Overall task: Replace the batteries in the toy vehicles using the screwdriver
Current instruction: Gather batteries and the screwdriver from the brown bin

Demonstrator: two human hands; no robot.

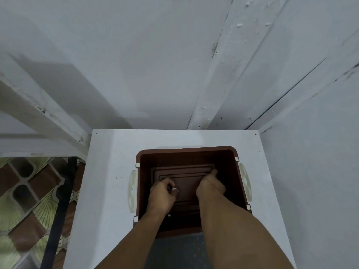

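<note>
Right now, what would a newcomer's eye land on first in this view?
The brown bin on the white table, low in the frame, draws the eye first. Both hands are down in it: the left hand pinches a small item I cannot identify, and the right hand is curled near the bin floor, its grip hidden. No toy or screwdriver shows plainly.

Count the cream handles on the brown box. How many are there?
2. The left handle sits outside the left wall of the brown box, and the right handle outside its right wall. The near side is partly covered, so another could hide there.
</note>
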